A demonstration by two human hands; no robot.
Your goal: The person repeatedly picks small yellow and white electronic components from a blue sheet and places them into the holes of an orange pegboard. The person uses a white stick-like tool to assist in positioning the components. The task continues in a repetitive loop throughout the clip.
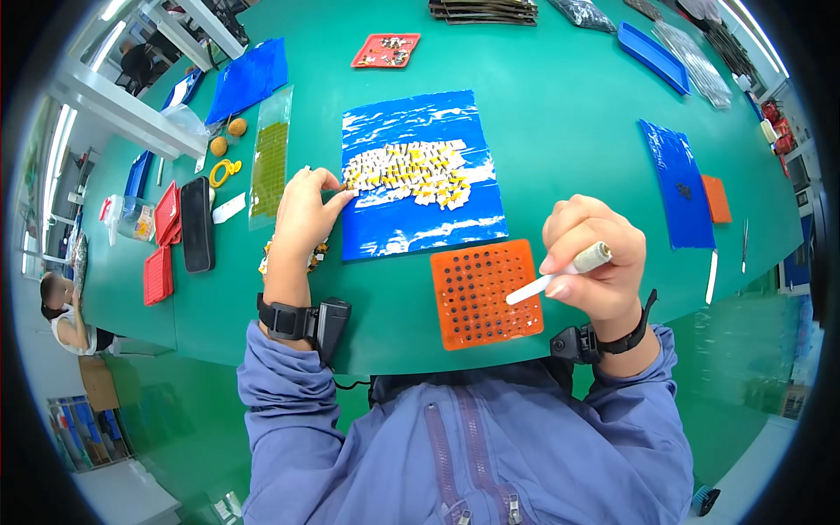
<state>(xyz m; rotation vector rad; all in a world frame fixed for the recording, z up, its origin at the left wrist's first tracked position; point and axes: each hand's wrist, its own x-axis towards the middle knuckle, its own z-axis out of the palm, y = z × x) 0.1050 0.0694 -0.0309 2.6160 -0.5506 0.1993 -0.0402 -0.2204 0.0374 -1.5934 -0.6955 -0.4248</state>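
Note:
My right hand grips a white pen-like stick with a wrapped, beige upper end. The stick's tip points down over the right half of an orange square tray with rows of holes, many showing dark round pieces. My left hand is at the left edge of a blue sheet, thumb and forefinger brought together beside a pile of small white-and-yellow parts. What those fingertips hold, if anything, is too small to make out. More small parts lie partly hidden under my left wrist.
Left of me are a black phone, red trays, yellow-handled scissors and a green gridded sheet. A red tray of parts stands farther back. On the right lie another blue sheet, an orange block and tweezers.

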